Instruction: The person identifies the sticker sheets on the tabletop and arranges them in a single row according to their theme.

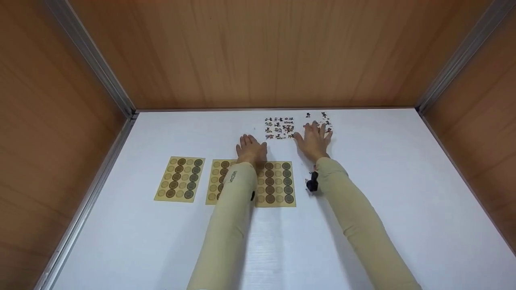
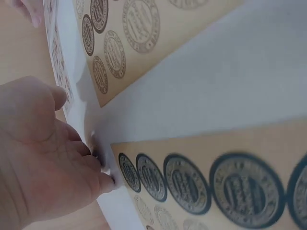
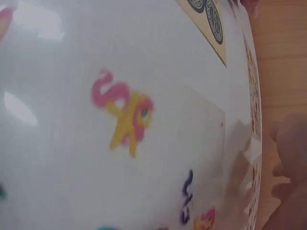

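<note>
My right hand [image 1: 313,143], fingers spread, rests on a sheet of small dark and orange figures [image 1: 327,123] at the back of the table. Just to its left lies a similar figure sheet [image 1: 278,128], close to the thumb. The left hand [image 1: 250,150] hovers or rests past the top edges of the kraft sticker sheets, holding nothing; whether it touches the table I cannot tell. Its forearm hides parts of the middle kraft sheet [image 1: 213,177] and the right one [image 1: 278,203]. In the left wrist view, dark round seal stickers [image 2: 187,184] show beside the loosely bent fingers.
A third kraft sheet [image 1: 177,197] of round seals lies at the left. Beneath the right wrist, a yellow pony sticker with pink mane [image 3: 127,115] appears on a glossy sheet. Wooden panels [image 1: 258,52] with metal rails enclose the white table [image 1: 403,181].
</note>
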Demonstrator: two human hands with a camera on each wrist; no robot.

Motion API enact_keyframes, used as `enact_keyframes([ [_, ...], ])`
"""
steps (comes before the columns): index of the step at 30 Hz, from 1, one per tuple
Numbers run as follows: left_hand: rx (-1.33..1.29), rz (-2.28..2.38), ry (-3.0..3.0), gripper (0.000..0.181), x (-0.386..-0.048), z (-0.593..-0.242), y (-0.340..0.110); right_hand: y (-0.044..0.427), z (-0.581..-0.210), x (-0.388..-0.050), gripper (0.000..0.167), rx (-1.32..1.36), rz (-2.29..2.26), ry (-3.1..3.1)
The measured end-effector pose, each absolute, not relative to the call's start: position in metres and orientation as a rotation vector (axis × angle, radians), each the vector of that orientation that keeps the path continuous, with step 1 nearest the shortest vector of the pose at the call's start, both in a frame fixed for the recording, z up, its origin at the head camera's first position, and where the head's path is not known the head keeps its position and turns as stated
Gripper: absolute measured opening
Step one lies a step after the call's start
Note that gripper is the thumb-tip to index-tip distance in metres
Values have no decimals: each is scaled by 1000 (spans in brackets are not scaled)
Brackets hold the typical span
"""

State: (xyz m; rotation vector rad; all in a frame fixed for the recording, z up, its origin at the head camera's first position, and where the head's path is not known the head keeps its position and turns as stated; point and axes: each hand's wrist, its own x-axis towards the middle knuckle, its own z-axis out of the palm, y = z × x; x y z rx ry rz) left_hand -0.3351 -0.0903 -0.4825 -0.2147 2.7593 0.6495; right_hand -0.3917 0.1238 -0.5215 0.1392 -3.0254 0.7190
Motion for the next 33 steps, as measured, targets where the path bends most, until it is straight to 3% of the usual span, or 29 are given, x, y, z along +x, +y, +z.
enact_keyframes([
  [4, -204, 674, 2761, 73, -335, -484, -90, 118, -525, -394, 76, 38, 731, -3070],
  [11, -178, 613, 2789, 72, -334, -487, -94, 121, -527, -397, 83, 129, 753, -3128],
  [18, -54, 622, 2756, 76, -341, -486, -106, 127, -522, -401, 92, 548, 583, -3182],
  [24, 92, 621, 2708, 88, -345, -485, -114, 130, -517, -398, 86, 943, 557, -3167],
  [33, 153, 606, 2701, 104, -343, -486, -119, 121, -516, -390, 89, 987, 650, -3251],
])
